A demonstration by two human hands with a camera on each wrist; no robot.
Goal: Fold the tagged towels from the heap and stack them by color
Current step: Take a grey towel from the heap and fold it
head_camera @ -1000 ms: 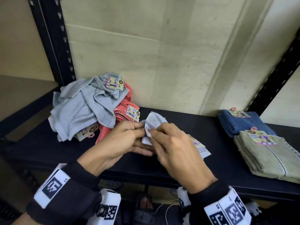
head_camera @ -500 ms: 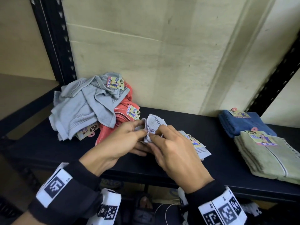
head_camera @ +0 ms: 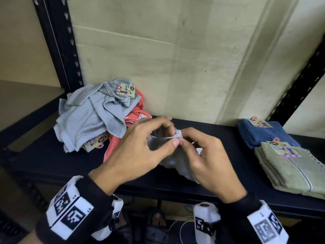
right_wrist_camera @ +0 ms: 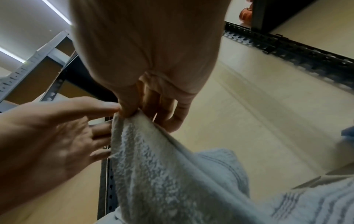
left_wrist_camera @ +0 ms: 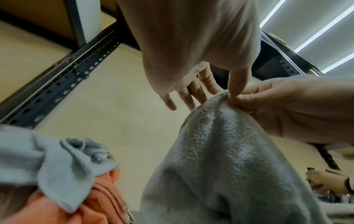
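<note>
two hands in view. left hand point(head_camera: 140, 148) pinches one corner of a grey towel point(head_camera: 175, 161) between thumb and forefinger; its other fingers are spread and loose. right hand point(head_camera: 207, 159) pinches the same corner from the other side, thumb tip against the left thumb tip. the towel is lifted at that corner and hangs down to the shelf point(head_camera: 52, 155) in front of the hands, between the heap and the stacks. the wrist views confirm both pinches on the one corner of terry cloth point(left_wrist_camera: 220, 151) point(right_wrist_camera: 153, 151)

heap point(head_camera: 98, 117) at left on the shelf: two colours visible, light grey cloth over orange-red cloth point(head_camera: 116, 147); count of towels in it cannot be told. three card tags visible there: one on top point(head_camera: 125, 90) reading "ene" and "face towel", one at the lower front point(head_camera: 96, 141) reading "ene", one partly hidden behind the left hand, unreadable

stacks at right: two, touching. one blue stack point(head_camera: 263, 136) at the back with one tag point(head_camera: 260, 123), print too small to read. one olive-green stack point(head_camera: 295, 173) in front with one tag point(head_camera: 283, 149) reading "ene" and "face towel"; several layers show at its edge, number uncertain

each wrist carries a white block with black square codes; the left one point(head_camera: 70, 208) is marked "ls"
</note>
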